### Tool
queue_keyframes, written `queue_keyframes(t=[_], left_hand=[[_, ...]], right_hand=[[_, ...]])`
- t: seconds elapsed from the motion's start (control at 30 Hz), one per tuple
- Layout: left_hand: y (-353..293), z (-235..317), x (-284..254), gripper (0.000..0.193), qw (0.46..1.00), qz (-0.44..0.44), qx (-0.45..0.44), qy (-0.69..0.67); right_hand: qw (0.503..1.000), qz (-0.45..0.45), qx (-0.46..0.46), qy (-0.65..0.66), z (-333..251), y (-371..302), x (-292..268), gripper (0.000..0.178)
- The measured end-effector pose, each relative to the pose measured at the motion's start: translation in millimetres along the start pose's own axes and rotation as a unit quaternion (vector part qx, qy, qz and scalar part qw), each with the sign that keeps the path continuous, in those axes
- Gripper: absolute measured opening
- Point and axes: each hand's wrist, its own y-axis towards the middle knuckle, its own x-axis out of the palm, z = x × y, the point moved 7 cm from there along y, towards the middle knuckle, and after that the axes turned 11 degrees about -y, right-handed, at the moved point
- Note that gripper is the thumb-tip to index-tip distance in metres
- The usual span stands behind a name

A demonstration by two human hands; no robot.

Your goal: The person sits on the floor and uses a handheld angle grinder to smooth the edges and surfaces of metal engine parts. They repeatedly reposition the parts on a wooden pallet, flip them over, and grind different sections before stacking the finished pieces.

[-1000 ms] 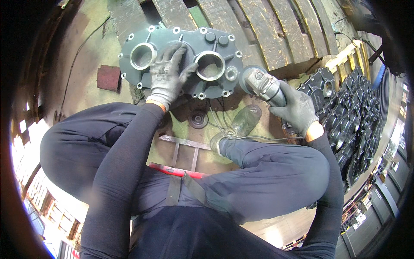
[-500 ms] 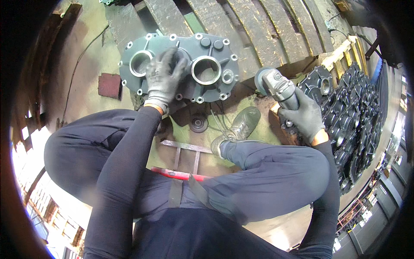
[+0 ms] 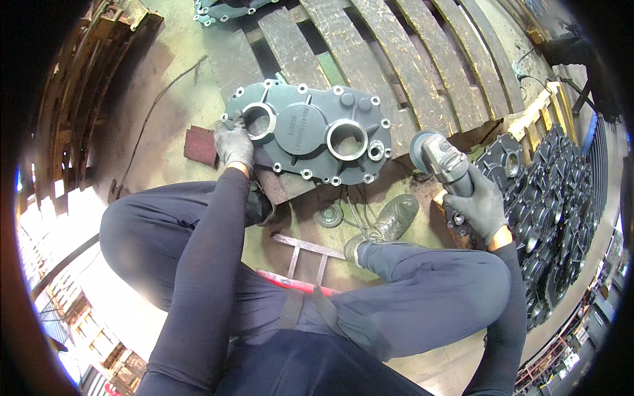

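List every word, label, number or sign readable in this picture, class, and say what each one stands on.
Grey metal cover: two lines of raised characters on its round centre, running down the picture; described only, not copied out.
Angle grinder: no lettering can be made out.
Dark metal castings at right: any markings are too small to read.

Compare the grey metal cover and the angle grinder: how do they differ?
The cover is broad and plate-like; the grinder is smaller and elongated. The cover lies face up with the left hand on its left end; the grinder is gripped in the right hand. Both have a gloved hand on them.
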Motion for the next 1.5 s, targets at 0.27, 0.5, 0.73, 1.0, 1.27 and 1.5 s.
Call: queue_keyframes(t=[0.27,0.5,0.73,1.0,1.27,1.5], left_hand=[[-47,74,-2,0.052,0.965,0.039,0.124,0.228],[-6,59,21,0.038,0.957,-0.007,0.282,0.063],[51,168,102,0.046,0.875,-0.143,0.459,0.057],[42,300,193,0.025,0.74,-0.185,0.646,-0.027],[-83,257,159,0.027,0.829,-0.174,0.524,-0.09],[-95,236,172,0.023,0.816,-0.156,0.556,0.005]], right_hand=[[1.0,-0.005,0.026,0.008,13,-9,5,0.077],[0.999,-0.013,0.027,0.021,15,-7,10,0.078],[1.0,-0.018,-0.015,-0.004,11,1,14,0.076],[0.999,-0.041,-0.012,-0.022,0,3,22,0.078],[0.999,-0.018,0.003,-0.038,9,3,24,0.077],[0.996,-0.009,-0.049,-0.08,5,13,29,0.076]])
